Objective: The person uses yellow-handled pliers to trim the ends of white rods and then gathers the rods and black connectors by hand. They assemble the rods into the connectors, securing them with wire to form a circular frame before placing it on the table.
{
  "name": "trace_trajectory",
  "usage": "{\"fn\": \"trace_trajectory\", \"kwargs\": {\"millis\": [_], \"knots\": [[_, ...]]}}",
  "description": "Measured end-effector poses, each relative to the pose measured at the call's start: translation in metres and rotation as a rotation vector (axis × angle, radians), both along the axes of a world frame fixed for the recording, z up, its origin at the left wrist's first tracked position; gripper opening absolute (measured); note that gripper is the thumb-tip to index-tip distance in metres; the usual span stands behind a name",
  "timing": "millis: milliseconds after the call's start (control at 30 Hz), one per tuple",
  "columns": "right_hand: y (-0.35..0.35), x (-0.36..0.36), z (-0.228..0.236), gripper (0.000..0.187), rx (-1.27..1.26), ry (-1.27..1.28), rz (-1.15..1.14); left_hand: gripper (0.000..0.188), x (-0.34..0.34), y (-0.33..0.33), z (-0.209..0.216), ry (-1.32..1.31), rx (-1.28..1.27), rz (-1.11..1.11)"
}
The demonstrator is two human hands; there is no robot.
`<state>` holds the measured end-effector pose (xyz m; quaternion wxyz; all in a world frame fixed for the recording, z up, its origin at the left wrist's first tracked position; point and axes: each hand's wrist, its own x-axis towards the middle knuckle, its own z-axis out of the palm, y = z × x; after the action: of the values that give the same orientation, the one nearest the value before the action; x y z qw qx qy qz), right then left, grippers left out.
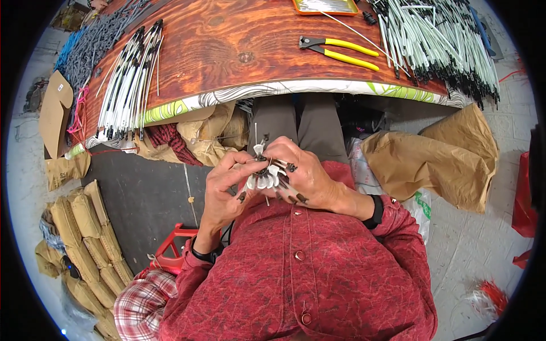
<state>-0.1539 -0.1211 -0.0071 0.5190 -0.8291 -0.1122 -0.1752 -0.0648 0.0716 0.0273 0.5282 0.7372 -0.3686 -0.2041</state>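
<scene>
Head view, looking down over the chest. Both hands meet in the lap, just below the table edge. Left hand [224, 190] curled, fingertips pinching the left side of a small white petal cluster [263, 181]. Right hand [304, 173] closed round the same cluster from the right and above, fingers folded over it, dark nails showing. The cluster sits between the two hands, touching both; a thin wire stem [255, 133] rises straight up out of it. Fingers cover much of the cluster, so its dark middle part is hard to make out.

Red shirt [307, 267] fills the lower centre and hides the lap beneath the hands. Grey trouser legs [296, 122] run up under the table.

Wooden table [227, 51] across the top, a patterned cloth edging under its near rim. On it: yellow-handled pliers [341, 52], well apart from the hands; an orange tray [325, 5] at the far edge; a big heap of white rods with black tips [438, 40] at the right end, overhanging the rim; a neater bundle of white and black rods [128, 82] at the left.

Brown paper bag [438, 156] on the floor at right. Stacked tan parcels [85, 238] at lower left. Red plastic frame [173, 244] beside the left forearm.
</scene>
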Motion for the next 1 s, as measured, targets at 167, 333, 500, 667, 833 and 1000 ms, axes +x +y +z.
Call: {"fn": "trace_trajectory", "kwargs": {"millis": [167,333,500,667,833,1000], "knots": [[-0.014,-0.007,0.027,0.061,0.180,0.273,0.196,0.035,0.009,0.010,-0.011,0.040,-0.081,-0.019],[-0.041,-0.012,0.029,0.062,0.201,0.290,0.428,0.029,0.008,0.009,-0.009,0.198,-0.127,-0.113],[-0.057,-0.007,0.029,0.043,0.275,0.371,0.546,0.023,0.009,0.008,-0.015,0.209,-0.188,-0.201],[-0.052,0.000,0.041,0.031,0.293,0.426,0.464,0.016,0.009,0.004,-0.016,0.158,-0.189,-0.223],[-0.039,0.001,0.037,0.024,0.265,0.355,0.352,0.016,0.009,0.007,-0.019,0.179,-0.181,-0.172],[-0.027,0.003,0.029,0.019,0.209,0.270,0.244,0.015,0.013,0.006,-0.022,0.197,-0.153,-0.205]]}}
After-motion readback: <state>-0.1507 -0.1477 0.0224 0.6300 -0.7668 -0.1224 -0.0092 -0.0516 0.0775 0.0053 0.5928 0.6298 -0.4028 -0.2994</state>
